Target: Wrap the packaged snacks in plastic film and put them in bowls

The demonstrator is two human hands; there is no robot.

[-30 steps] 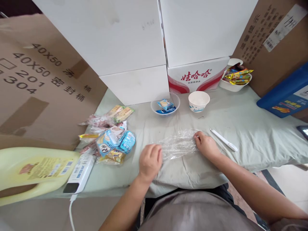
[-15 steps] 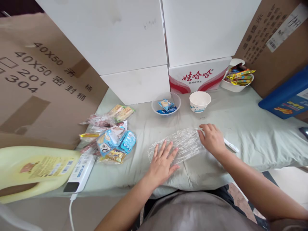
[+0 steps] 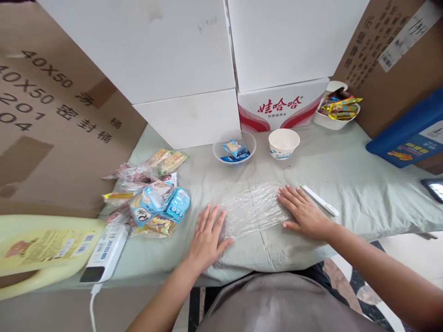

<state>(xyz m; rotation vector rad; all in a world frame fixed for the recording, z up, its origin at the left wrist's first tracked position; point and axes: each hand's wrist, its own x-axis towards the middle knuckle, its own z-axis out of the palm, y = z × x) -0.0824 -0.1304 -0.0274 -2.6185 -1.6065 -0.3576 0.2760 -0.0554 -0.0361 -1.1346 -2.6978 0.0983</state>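
Note:
A crinkled sheet of clear plastic (image 3: pixel 254 210) lies flat on the cloth-covered table (image 3: pixel 238 256) in front of me. My left hand (image 3: pixel 207 237) rests open, fingers spread, over the sheet's left edge. At its right edge my right hand (image 3: pixel 304 212) lies flat with the fingers stretched out. Neither hand grips anything. Just beyond my right hand is a white utility knife (image 3: pixel 318 199). Part of the sheet's two ends is hidden under my fingers.
Wrapped snacks (image 3: pixel 148 203) are heaped at the left, near a white power strip (image 3: pixel 105 253) and a yellow jug (image 3: pixel 44 251). Behind the sheet stand a clear bowl (image 3: pixel 217 154) holding snack packets and a paper bowl (image 3: pixel 284 144). White boxes (image 3: pixel 194 120) line the back.
My left hand has slid left to the sheet's edge. My right hand has come nearer and flattened, uncovering the utility knife. The view has shifted slightly.

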